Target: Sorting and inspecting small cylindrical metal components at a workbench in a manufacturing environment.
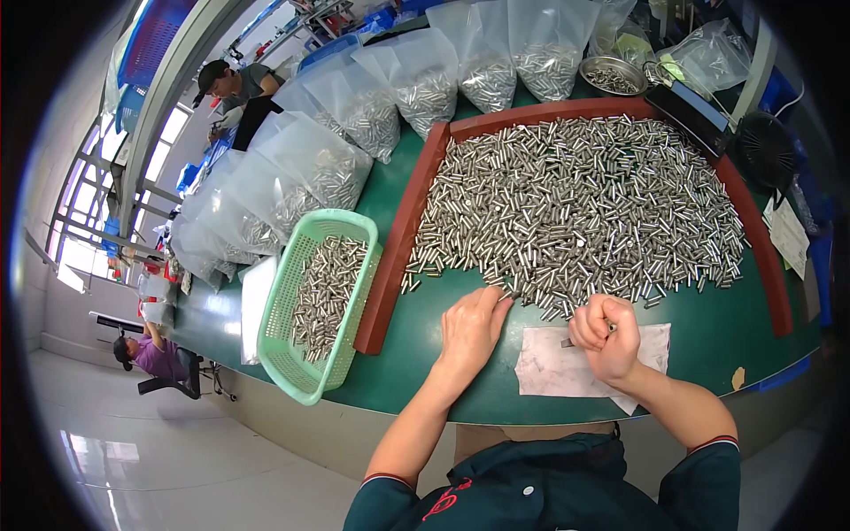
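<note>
A broad pile of small silver metal pins [575, 203] covers the green table in front of me. At its near edge, my left hand [469, 329] has its fingers drawn together, thumb and forefinger tips beside the closest pins. What those fingertips hold, if anything, is too small to make out. My right hand [611, 336] is curled closed above a smudged white cloth [540, 372]. A bit of grey metal, apparently a pin, shows at its finger side, over the cloth; the rest is hidden in the fist.
A dark red wooden frame [390, 274] borders the pile. Left of it stands a green plastic basket [305, 389] with more pins. Clear bags of pins [425, 88] line the back and left. A metal bowl [614, 64] and black fan [766, 146] stand back right. Two other people sit left.
</note>
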`<state>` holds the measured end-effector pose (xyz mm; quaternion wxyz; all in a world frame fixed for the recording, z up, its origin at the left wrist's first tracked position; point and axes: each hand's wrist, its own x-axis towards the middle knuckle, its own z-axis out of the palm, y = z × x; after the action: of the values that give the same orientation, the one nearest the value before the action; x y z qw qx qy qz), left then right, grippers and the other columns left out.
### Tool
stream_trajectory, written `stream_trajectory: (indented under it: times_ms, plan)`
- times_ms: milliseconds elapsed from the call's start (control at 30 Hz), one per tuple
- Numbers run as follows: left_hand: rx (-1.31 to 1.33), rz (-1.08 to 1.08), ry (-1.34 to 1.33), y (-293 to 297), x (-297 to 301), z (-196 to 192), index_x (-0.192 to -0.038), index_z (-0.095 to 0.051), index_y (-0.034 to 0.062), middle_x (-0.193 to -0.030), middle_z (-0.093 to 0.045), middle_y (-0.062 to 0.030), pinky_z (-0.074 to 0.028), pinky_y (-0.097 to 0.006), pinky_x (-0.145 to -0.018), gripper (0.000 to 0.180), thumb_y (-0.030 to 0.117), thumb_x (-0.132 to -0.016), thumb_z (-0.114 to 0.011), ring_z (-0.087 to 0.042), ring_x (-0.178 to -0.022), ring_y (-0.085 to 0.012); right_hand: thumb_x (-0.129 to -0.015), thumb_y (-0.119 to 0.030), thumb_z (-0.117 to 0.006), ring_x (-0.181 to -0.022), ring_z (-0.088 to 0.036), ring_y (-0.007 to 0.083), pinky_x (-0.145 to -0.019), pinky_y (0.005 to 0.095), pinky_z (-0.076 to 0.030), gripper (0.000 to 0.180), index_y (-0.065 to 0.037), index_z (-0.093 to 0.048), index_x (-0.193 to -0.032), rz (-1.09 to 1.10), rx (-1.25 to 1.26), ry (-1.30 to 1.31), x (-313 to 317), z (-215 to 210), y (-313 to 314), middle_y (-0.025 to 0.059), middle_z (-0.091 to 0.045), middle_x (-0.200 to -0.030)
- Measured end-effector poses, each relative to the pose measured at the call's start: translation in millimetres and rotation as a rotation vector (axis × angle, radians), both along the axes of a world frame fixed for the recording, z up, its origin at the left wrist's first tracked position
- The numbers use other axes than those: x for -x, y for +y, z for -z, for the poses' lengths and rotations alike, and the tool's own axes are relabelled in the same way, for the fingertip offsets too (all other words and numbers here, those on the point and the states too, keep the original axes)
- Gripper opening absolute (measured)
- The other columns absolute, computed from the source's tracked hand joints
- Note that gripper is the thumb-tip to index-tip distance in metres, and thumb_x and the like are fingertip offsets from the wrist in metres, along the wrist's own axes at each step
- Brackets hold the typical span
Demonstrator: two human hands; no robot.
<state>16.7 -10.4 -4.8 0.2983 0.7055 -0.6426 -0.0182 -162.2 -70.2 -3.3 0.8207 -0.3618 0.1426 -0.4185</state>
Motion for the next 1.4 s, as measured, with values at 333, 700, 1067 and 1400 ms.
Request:
stream_trajectory:
  times_ms: [333, 700, 1067, 1400]
  plan:
    - [-0.146, 0.148, 0.294, 21, 36, -18, -0.074, -0.061, 0.0031, -0.060, -0.056, -0.0105, -0.042, -0.034, -0.049, 0.008, 0.009, -0.070, -0.064, -0.054, -0.052, -0.0262, -0.082, -0.023, -0.033, -0.037, -0.018, 0.0085, -0.038, 0.0244, -0.016, 0.035, -0.010, -0.027, -0.051, -0.001, -0.020, 0.019, 0, -2, 0, -0.0010, -0.025, -0.041]
    - [-0.129, 0.158, 0.238, 25, 54, -2, -0.072, -0.059, 0.0020, -0.059, -0.055, -0.0101, -0.041, -0.031, -0.046, 0.008, 0.003, -0.067, -0.065, -0.052, -0.049, -0.0236, -0.082, -0.023, -0.031, -0.038, -0.018, 0.0080, -0.039, 0.0240, -0.017, 0.033, -0.011, -0.028, -0.051, -0.048, -0.103, -0.079, 2, 2, -9, -0.0021, -0.026, -0.042]
    - [-0.123, 0.128, 0.283, 26, 59, -2, -0.071, -0.060, 0.0009, -0.055, -0.052, -0.0102, -0.039, -0.029, -0.044, 0.006, 0.002, -0.068, -0.065, -0.049, -0.045, -0.0228, -0.082, -0.021, -0.032, -0.039, -0.020, 0.0074, -0.039, 0.0237, -0.017, 0.034, -0.010, -0.029, -0.050, -0.031, -0.094, -0.070, 4, 1, -3, -0.0025, -0.026, -0.042]
    - [-0.152, 0.145, 0.309, 22, 58, -2, -0.070, -0.059, 0.0007, -0.054, -0.052, -0.0103, -0.040, -0.030, -0.045, 0.006, 0.003, -0.068, -0.064, -0.050, -0.046, -0.0236, -0.081, -0.021, -0.034, -0.040, -0.020, 0.0077, -0.040, 0.0241, -0.017, 0.034, -0.009, -0.028, -0.050, 0.013, 0.006, -0.001, 2, 2, 2, -0.0022, -0.026, -0.043]
